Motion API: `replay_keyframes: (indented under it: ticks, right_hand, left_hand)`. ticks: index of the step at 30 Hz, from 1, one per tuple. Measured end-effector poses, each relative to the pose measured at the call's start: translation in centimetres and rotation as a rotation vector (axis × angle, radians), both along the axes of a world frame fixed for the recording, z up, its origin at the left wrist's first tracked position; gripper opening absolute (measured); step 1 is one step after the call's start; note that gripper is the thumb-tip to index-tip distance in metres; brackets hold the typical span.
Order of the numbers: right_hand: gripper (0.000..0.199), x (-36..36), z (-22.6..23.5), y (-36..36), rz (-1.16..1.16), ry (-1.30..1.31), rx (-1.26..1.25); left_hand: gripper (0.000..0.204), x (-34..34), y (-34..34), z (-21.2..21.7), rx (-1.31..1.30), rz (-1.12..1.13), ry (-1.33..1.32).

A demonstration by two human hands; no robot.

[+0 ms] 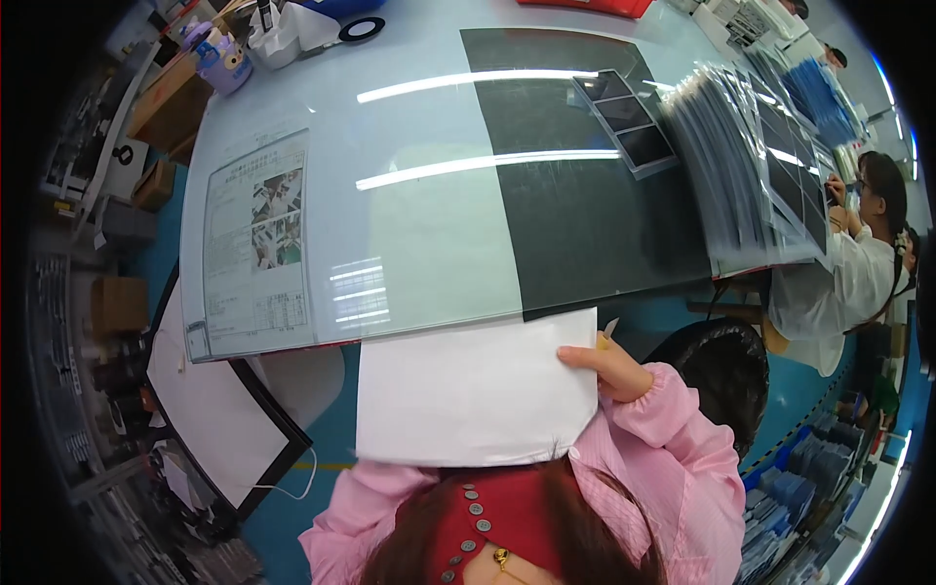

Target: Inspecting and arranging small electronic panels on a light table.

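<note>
A plain white sheet [468, 400] lies across my lap, its far edge by the table's front edge. My right hand [616, 372] is closed on the sheet's right edge, thumb on top and fingers underneath. A small yellowish piece with a pale tip [605, 336] shows beside those fingers; its kind cannot be made out. My left hand is hidden; only its pink sleeve [356, 502] shows, running under the sheet. On the glossy table [419, 117] ahead, a clear-film strip with three dark panels [624, 122] rests on a black mat [575, 224].
A tall stack of clear film sleeves [717, 175] fills the table's right end. A printed sheet [255, 244] lies flat at the left. A purple bottle [222, 58] and a tape roll [362, 29] stand at the back. A co-worker [829, 263] sits right; a black-lined bin [717, 380] is nearby.
</note>
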State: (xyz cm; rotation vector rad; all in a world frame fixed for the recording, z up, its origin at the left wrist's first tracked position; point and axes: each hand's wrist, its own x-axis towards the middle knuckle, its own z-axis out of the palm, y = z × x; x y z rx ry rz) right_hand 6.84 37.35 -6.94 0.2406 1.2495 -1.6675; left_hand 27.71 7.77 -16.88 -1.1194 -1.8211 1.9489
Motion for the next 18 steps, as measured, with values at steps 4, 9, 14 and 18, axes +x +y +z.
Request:
replay_keyframes:
  ticks: [4,9,14,18]
  right_hand:
    - [0.051,1.6,0.9,2.0,0.137,-0.218,0.015]
    - [0.042,2.5,3.6,3.8,0.047,-0.282,0.078]
    - [0.037,-0.2,6.6,7.5,0.075,-0.069,0.293]
    - [0.040,0.6,4.3,9.4,0.232,0.140,0.350]
  left_hand:
    - [0.058,-1.5,-6.1,1.7,-1.838,-0.569,0.672]
    - [0.060,-8.0,-7.2,5.5,-1.934,-0.685,0.905]
    - [0.029,-8.2,-3.0,9.2,-2.070,-1.056,1.281]
    - [0.071,-5.4,-0.5,8.7,-1.775,-1.095,1.638]
